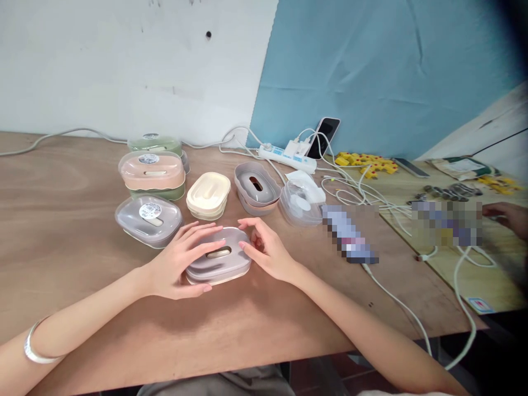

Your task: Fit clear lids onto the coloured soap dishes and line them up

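Observation:
A grey oval plastic box (237, 258) with a slot in its lid and a cream rim below sits on the table in front of me. My left hand (181, 261) spans its left side, fingers across the top and thumb at the front edge. The thumb and curled fingers of my right hand (268, 250) grip the box's right end. Just behind stands a cream oval box (208, 192). Nested grey and pink trays (264, 209) are to its right, beside stacked clear lids (301, 206). A grey box with a clear labelled cover (142, 223) lies left of my fingers.
Pink and green covered boxes (154, 179) are stacked at the back left. A power strip (289, 157), a leaning phone (325, 135) and tangled white cables are behind. A blurred-out device (348, 234) lies right. Another person's hand (509, 217) is at the far right, near yellow pieces (367, 163).

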The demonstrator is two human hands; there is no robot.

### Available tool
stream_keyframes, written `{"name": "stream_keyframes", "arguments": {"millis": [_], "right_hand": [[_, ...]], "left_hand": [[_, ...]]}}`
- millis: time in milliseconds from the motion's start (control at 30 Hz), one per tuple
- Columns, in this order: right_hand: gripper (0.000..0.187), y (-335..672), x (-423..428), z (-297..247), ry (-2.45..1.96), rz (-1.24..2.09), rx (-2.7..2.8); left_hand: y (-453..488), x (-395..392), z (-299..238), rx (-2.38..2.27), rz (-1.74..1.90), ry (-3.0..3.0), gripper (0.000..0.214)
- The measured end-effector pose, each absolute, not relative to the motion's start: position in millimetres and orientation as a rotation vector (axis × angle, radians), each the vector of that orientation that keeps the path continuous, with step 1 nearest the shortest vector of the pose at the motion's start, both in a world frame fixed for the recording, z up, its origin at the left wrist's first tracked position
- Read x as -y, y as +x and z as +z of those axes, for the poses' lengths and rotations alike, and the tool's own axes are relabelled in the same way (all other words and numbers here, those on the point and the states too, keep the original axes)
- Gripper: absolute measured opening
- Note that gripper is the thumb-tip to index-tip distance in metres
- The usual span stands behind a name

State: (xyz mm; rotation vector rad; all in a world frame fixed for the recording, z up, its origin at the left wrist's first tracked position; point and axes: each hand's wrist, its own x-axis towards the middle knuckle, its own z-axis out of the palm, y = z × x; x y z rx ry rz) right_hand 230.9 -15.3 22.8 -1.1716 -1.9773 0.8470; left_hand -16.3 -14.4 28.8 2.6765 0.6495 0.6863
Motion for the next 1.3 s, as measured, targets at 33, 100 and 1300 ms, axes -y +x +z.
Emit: {"name": "stream_keyframes", "arguments": {"millis": [33,100,1300], "right_hand": [[0.032,230,16,22,-1.171,0.831,1.987],[0.03,230,15,21,-1.16,0.799,2.004],[0.037,288,-19,42,-1.497,-0.523,1.594]], "left_hand": [[-16,14,29,-0.647,0.643,2.71,0.068],[-17,12,29,-0.627,0.551,2.756,0.065],[-15,15,25,-0.781,0.566,2.305,0.097]]}}
